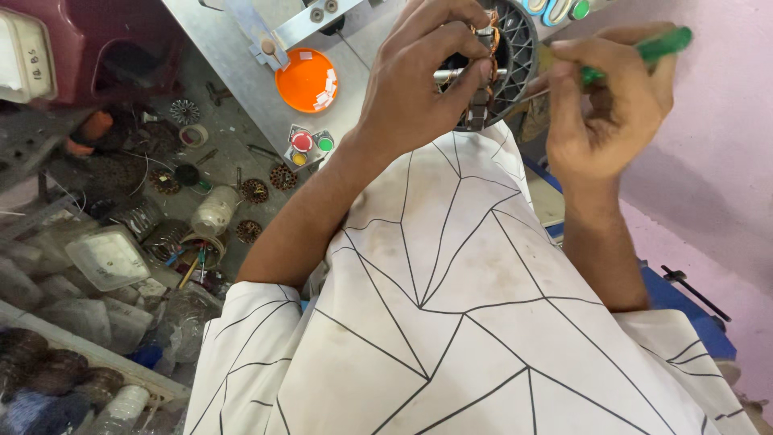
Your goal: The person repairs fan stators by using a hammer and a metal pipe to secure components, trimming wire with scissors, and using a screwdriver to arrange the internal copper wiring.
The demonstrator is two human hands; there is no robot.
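A round grey motor part (515,48) with copper wire is gripped by the left hand (423,76), up by the grey desk (233,64). A green-handled tool (644,52) is pinched in the right hand (608,109), touching the part.

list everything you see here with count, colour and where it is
round black ribbed motor part with copper windings: one, black and copper, top centre, gripped by the left hand
green-handled tool: one, green, top right, in the right hand
round orange plastic lid: one, orange, with small white pieces on it, on the grey metal panel
round push buttons: three, red, green and yellow, on a small plate below the lid
small round wound coils: several, brown, on the cluttered bench at left
clear plastic containers: several, cloudy white, lower left
white shirt with black lines: one, centre and bottom
left hand: fingers wrapped on the motor part
right hand: fingers pinching the tool
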